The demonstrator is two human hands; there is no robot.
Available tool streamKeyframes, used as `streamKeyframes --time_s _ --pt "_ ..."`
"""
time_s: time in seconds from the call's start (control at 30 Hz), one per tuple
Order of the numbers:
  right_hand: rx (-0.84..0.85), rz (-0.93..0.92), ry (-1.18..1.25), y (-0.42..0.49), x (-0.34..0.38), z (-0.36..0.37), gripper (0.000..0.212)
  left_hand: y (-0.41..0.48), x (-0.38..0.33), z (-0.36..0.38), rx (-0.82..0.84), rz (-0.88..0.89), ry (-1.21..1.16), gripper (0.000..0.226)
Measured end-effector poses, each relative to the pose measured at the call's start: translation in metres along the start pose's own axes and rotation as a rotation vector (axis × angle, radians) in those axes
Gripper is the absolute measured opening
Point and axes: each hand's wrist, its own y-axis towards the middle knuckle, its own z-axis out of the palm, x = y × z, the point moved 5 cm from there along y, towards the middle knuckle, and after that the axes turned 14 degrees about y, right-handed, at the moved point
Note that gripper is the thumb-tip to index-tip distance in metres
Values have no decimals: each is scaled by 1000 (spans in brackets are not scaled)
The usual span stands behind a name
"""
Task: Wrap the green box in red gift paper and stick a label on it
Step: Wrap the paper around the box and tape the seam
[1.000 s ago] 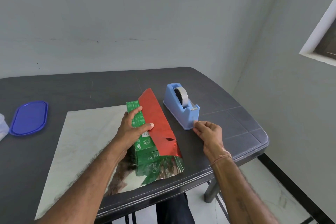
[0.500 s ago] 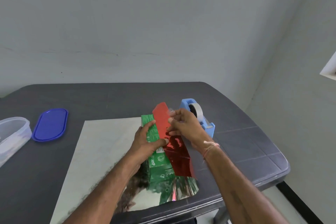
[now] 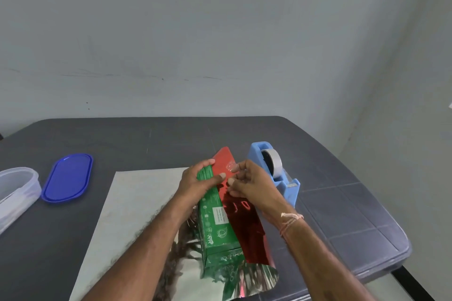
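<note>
Your right hand [image 3: 252, 183] pinches a short clear tape [image 3: 231, 166] strip between thumb and forefinger, right over the far end of the red flap. Your left hand [image 3: 195, 183] is wrapped round the far end of the box [image 3: 215, 227], with the thumb pressing the paper [image 3: 244, 222] edge onto the top face. The box lies on its side, long axis roughly 12-to-6, on the silver back of the sheet. The red flap comes up its 3 o'clock side and covers only part of the top; the rest of the sheet lies flat out to 9. Dispenser [image 3: 281, 186] is just beside at 2, lid [image 3: 67, 177] and tub [image 3: 14, 188] well off at 10, all on the table [image 3: 342, 203]. Risks, my read: the foil looks slick and springy, so if your thumb lifts before the tape is rubbed down, the flap slides back. The tape sits over one end only, so the loose near end at 6 could gape. The strip may also curl onto your finger or itself. Any slack under the flap now gets locked in as a baggy seam.
</note>
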Motion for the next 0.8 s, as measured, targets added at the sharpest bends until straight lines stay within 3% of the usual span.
streamKeyframes --time_s 0.3,0.53,0.8 --pt "83 106 -13 13 11 3 19 14 13 2 34 -54 75 60" --pt "229 76 -541 61 35 21 16 18 15 1 80 -70 90 61" --pt "314 176 -611 82 31 27 6 24 14 -4 141 -98 150 71"
